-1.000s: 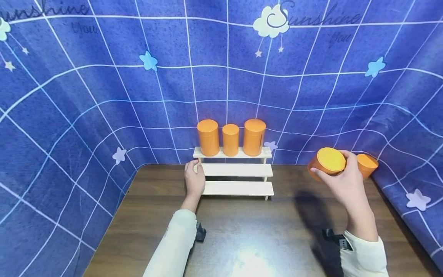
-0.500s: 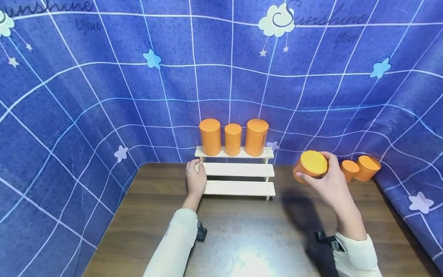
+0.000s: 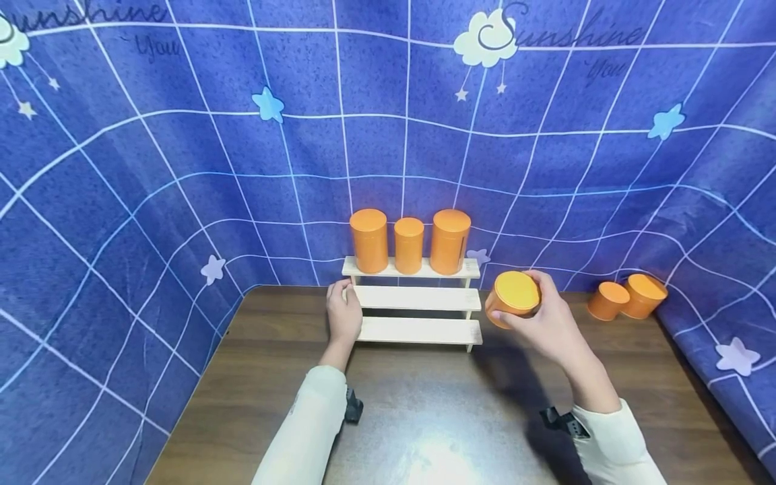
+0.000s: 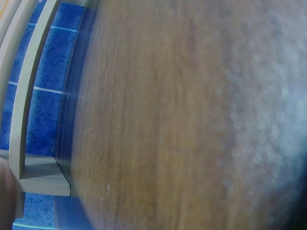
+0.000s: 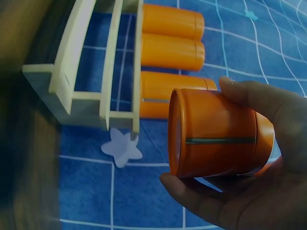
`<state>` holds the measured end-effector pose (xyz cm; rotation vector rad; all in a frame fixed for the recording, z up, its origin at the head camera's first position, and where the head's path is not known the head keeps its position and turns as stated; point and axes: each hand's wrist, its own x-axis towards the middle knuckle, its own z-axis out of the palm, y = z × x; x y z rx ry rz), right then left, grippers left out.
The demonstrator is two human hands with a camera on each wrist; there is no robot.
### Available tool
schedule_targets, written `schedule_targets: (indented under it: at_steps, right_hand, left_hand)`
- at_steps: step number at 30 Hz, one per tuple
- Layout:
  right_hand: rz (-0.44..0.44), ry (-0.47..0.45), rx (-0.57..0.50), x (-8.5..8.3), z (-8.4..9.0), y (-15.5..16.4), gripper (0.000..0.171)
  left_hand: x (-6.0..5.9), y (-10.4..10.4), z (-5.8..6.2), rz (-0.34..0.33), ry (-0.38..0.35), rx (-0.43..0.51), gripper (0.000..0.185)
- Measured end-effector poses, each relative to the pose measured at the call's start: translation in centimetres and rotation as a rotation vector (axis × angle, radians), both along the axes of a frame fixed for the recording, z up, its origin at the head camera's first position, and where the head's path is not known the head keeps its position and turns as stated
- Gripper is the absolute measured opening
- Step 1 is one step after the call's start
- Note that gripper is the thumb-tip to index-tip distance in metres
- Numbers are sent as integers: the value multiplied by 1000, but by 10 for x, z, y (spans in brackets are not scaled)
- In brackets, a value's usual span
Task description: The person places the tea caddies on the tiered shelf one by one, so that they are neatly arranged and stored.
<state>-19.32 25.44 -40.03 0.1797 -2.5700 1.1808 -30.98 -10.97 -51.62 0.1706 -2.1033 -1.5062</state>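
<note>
My right hand (image 3: 542,318) grips an orange canister (image 3: 514,296) with a yellow-orange lid, just right of a three-step wooden shelf (image 3: 418,330). In the right wrist view the thumb and fingers wrap the held canister (image 5: 218,134), which has a dark line along its side. My left hand (image 3: 343,315) holds the left end of the shelf near the middle step; only a sliver of that hand shows in the left wrist view. On the top step stand a tall canister (image 3: 369,242), a narrower canister (image 3: 409,246) and another tall canister (image 3: 450,242), all orange.
Two more orange canisters, a small one (image 3: 609,300) and a larger one (image 3: 645,296), stand at the back right of the wooden table (image 3: 388,397). A blue curtain (image 3: 400,148) with white grid lines and stars hangs behind and along both sides.
My right hand has carried the orange canister leftward, close to the shelf's right end. The small canister behind that hand has come into view. My left hand stays on the shelf.
</note>
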Motion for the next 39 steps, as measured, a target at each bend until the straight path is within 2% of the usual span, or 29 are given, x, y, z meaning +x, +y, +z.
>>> schedule_targets:
  at_steps: [9, 14, 27, 35, 39]
  right_hand:
    - [78, -11, -14, -6, -10, -17, 93]
    - [86, -34, -22, -5, -15, -21, 92]
    - [169, -22, -31, -14, -17, -49, 91]
    - [244, -14, -73, -28, -25, -82, 89]
    - [258, -10, -107, -34, -32, -95, 90]
  left_hand:
    - [3, -2, -2, 11, -17, -3, 24]
    - [3, 0, -4, -3, -23, 13, 25]
    - [-7, 4, -4, 21, -62, -12, 23]
    - [-7, 4, 0, 33, -44, -11, 24]
    - [-5, 6, 0, 55, -13, -16, 24]
